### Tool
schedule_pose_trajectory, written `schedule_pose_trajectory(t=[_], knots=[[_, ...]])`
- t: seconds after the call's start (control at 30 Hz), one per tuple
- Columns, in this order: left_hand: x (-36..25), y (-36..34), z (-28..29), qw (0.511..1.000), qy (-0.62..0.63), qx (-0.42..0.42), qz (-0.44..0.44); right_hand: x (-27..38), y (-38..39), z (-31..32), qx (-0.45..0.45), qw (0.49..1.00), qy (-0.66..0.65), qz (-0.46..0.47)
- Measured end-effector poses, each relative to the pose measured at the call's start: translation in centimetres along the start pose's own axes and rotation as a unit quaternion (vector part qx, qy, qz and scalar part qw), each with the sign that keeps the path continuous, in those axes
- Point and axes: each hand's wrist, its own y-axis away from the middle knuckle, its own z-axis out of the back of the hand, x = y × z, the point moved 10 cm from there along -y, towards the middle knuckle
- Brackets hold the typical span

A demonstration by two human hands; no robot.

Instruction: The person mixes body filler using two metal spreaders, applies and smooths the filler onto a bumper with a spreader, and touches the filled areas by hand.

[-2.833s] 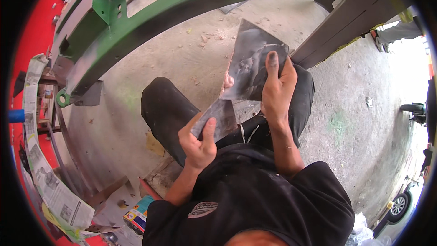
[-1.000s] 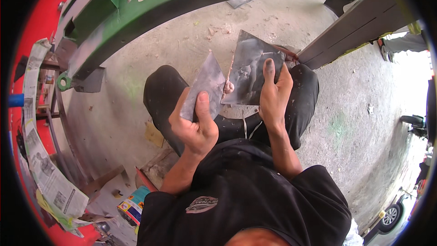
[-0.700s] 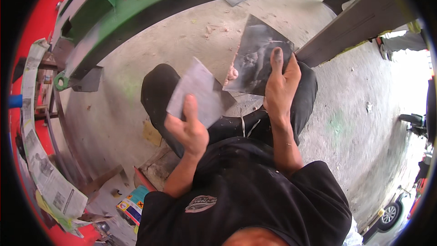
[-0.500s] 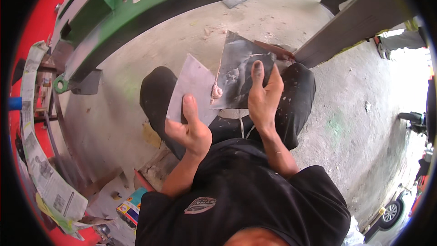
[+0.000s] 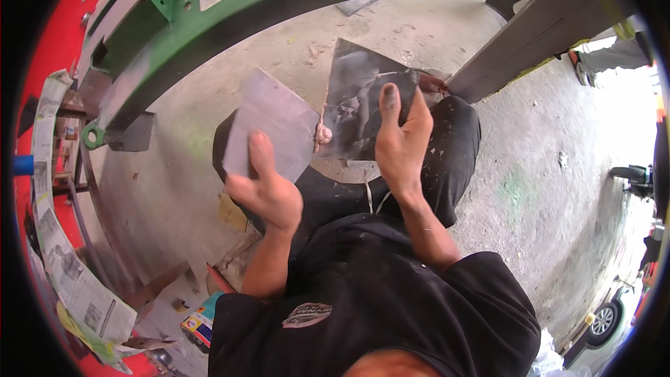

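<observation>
My left hand [image 5: 269,185] grips a flat pale grey sheet [image 5: 276,119] by its lower edge, thumb on top and fingers underneath. My right hand [image 5: 403,143] is closed on a dark, thin plate [image 5: 349,87] with smeared grey-white streaks, thumb pressed on its face. A pinkish lump of putty [image 5: 323,134] clings to the left edge of the dark plate, close to the right corner of the pale sheet. I cannot tell whether the sheet touches the lump. Both pieces are held above my lap, between my knees.
A green and grey metal frame [image 5: 279,17] arches across the far side. At the far right leans a long grey panel [image 5: 530,42], with a person's leg [image 5: 614,59] behind it. Newspaper masking [image 5: 77,265] hangs at left, near a colourful box [image 5: 202,321].
My left hand has moved left with the pale sheet, which has tilted over to the left. The dark plate has shifted slightly left and away from me, still in my right hand.
</observation>
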Motion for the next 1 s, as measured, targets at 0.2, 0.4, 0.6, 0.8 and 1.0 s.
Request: schedule_pose_trajectory(t=[0.2, 0.4, 0.6, 0.8, 1.0], knots=[[-1.0, 4.2, -2.9, 0.96, -0.115, 0.234, -0.102, -0.8, -2.5, 2.1, -0.029, 0.999, 0.004, -0.013], [2.2, -1.8, 0.3, 0.987, 0.084, 0.026, 0.134, -1.1, -3.4, 3.7, -0.037, 0.999, -0.012, -0.013], [3.0, -2.7, -4.6, 0.921, 0.001, 0.28, 0.272, -0.2, -2.9, 1.6, 0.073, 0.997, -0.032, -0.007], [1.5, -3.3, -7.0, 0.865, -0.108, 0.38, 0.309, 2.3, -2.3, 0.4, 0.164, 0.984, 0.057, 0.03], [2.7, -3.4, -7.7, 0.857, -0.141, 0.361, 0.338, 3.4, -0.7, -0.3, 0.205, 0.975, 0.061, 0.061]])
